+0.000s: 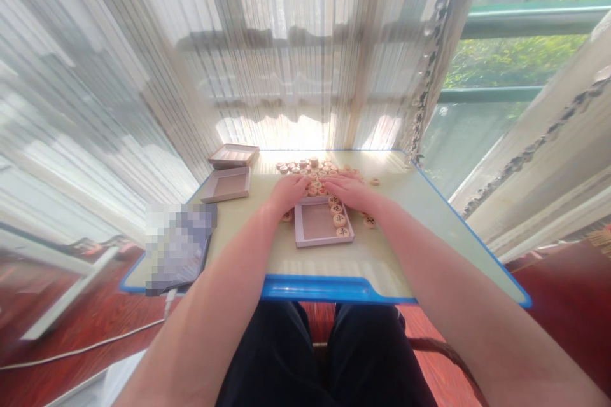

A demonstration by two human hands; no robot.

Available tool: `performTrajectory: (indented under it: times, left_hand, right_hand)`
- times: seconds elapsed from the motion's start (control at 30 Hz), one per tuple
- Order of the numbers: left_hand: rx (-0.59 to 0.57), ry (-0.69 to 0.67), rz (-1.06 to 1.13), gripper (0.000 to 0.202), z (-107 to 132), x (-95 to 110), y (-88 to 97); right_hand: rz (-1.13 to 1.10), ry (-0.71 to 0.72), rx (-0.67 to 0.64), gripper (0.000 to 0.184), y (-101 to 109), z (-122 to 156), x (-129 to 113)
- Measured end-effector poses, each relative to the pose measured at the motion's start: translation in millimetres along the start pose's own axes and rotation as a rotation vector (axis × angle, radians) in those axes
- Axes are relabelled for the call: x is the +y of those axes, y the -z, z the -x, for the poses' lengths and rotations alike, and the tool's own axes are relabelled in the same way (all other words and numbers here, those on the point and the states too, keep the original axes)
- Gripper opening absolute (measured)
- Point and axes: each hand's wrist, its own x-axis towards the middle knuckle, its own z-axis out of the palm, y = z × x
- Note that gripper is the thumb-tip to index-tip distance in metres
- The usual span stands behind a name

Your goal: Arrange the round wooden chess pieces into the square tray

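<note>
My left hand point(290, 191) lies at the left side of a spread of round wooden Chinese chess pieces point(314, 189), its fingers stretched inward over them. From the other side my right hand point(347, 192) reaches across the same pieces, palm down with fingers extended. Neither hand visibly grips a piece; the fingertips partly cover those under them. Just in front of both hands sits a shallow open box point(317, 243). A column of several black-marked pieces point(338, 220) lies face up along its right wall. A few loose pieces show beside the wrists, one of them a black-marked piece point(369, 221).
Two more shallow box parts, a pale tray point(226, 184) and a brownish tray point(233, 154), stand at the back left of the blue-edged table point(439, 248). A blurred-out device point(184, 248) with a white cable point(95, 344) lies at the left edge. Curtains hang behind.
</note>
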Motion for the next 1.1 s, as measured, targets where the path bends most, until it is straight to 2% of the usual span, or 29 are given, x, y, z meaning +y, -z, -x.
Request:
performTrajectory:
  times: [0.1,0.27,0.4,0.53,0.6,0.7,0.73,0.83,0.93,1.0,1.1]
  left_hand:
    - [0.009,-0.02,-0.016,0.045,-0.2,0.1,0.0]
    - [0.052,0.015,-0.036,0.051,1.8,-2.1,-0.5]
    - [0.201,0.052,-0.01,0.05,3.8,-0.9,4.4]
    - [0.352,0.149,0.136,0.051,2.3,-2.3,12.5]
    - [0.346,0.226,0.189,0.046,0.7,-6.8,15.1]
    - [0.223,0.353,0.26,0.031,-0.6,-16.7,16.0]
    - [0.206,0.378,0.309,0.034,-0.4,-19.7,15.8]
    - [0.279,0.421,0.499,0.048,1.3,-24.6,16.1]
    - [0.356,0.492,0.602,0.048,3.3,-23.0,17.6]
    - [0.411,0.501,0.584,0.045,4.2,-20.1,18.4]
    - [0.458,0.427,0.491,0.041,4.9,-16.1,18.4]
  right_hand:
    - [-0.018,-0.062,-0.067,0.055,0.7,-0.7,-1.8]
    - [0.125,-0.119,0.053,0.054,5.8,2.8,3.0]
    - [0.232,-0.188,0.107,0.046,8.2,4.0,5.0]
    - [0.206,-0.193,0.121,0.038,5.2,1.7,7.7]
    - [0.197,-0.182,0.098,0.036,4.1,1.0,9.5]
    - [0.237,-0.218,0.128,0.032,4.5,1.8,11.9]
    - [0.246,-0.237,0.15,0.029,4.8,2.3,12.6]
    - [0.236,-0.292,0.196,0.025,4.6,3.1,14.1]
    - [0.209,-0.348,0.219,0.025,2.7,2.2,14.8]
    - [0.197,-0.365,0.226,0.026,1.3,1.3,16.0]
    - [0.156,-0.375,0.253,0.024,-0.4,-0.1,19.7]
